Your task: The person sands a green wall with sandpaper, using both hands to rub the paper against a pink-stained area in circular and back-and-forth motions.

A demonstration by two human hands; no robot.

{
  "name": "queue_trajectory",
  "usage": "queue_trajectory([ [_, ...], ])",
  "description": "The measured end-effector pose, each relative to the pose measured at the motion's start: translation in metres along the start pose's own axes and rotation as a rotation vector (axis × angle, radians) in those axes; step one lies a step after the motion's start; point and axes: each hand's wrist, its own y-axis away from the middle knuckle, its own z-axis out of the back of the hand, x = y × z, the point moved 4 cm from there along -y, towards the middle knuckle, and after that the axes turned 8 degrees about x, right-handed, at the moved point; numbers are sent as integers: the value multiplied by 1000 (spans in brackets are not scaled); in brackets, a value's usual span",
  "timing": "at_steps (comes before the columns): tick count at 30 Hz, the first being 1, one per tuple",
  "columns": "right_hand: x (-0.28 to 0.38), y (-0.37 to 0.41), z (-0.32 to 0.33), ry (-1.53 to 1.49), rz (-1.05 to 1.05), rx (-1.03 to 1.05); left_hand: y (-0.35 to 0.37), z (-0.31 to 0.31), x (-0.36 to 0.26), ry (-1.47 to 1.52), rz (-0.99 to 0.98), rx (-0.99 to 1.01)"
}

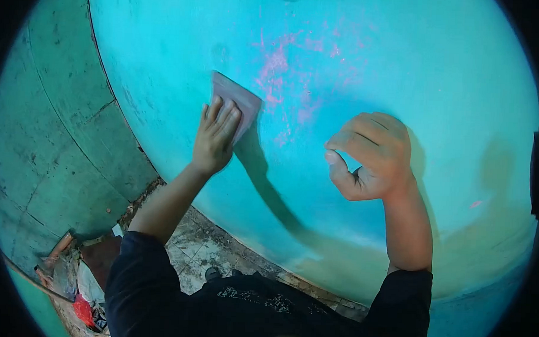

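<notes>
My left hand (216, 137) presses a greyish-pink sheet of sandpaper (239, 99) against the turquoise wall (317, 170), its fingers lying over the sheet's lower part. Right of it, my right hand (374, 154) is raised close to the wall with fingers curled and the thumb tip meeting the index finger. I see nothing between those fingers. A scuffed pink patch (276, 70) shows through the turquoise paint just to the right of the sandpaper, with scratches around it.
A darker green wall (52, 101) meets the turquoise one at the left corner. Rubbish lies at lower left, including a red plastic piece (83, 310) and a brown board (103, 258). Worn, dirty floor tiles (201, 243) run along the wall's foot.
</notes>
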Motion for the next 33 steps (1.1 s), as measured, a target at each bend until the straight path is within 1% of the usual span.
queue_trajectory([
  [1,0,0,1,4,3,1,3,0,-16,18,-125,44],
  [2,-2,-2,0,8,3,1,9,-2,-27,6,-255,172],
  [5,-2,-2,-2,-7,9,1,10,-6,-20,14,-281,196],
  [7,-4,0,-3,5,-1,-2,11,-7,17,-81,-49,36],
  [8,-4,0,-2,9,-5,0,9,-3,26,-39,95,49],
  [10,-3,0,-3,3,-9,15,10,0,23,43,150,-32],
  [12,-4,0,-4,4,-6,13,14,-6,2,-47,-94,138],
  [13,-4,-1,-5,5,2,9,20,-3,-23,-2,-235,209],
  [14,-3,-2,-7,-3,3,18,21,-2,-37,57,-328,272],
  [16,-2,-5,-10,46,31,17,16,-3,-30,16,-348,216],
  [17,-2,-8,-12,37,38,28,13,-4,-19,19,-333,214],
  [19,0,-12,-13,111,30,46,5,5,10,-8,-64,62],
  [20,5,-2,-9,120,36,41,5,7,5,54,31,-4],
  [22,6,-1,-11,180,39,25,8,-2,-4,72,19,-64],
  [24,7,2,-12,182,28,3,21,-8,-40,26,-240,245],
  [25,7,3,-12,186,6,-21,30,-10,-56,145,-357,260],
  [26,9,3,-13,186,17,-18,29,-11,-53,142,-350,251],
  [28,9,6,-15,248,-5,-30,24,-11,-39,86,-325,151],
  [29,9,7,-17,252,-9,-26,17,-5,-26,48,-268,116],
  [30,9,9,-17,261,-17,-35,10,-2,-13,21,-166,108],
  [32,10,10,-20,277,-38,-41,5,11,-2,95,-3,-63],
  [33,11,10,-22,315,-35,-48,7,6,-5,60,-12,-51],
])
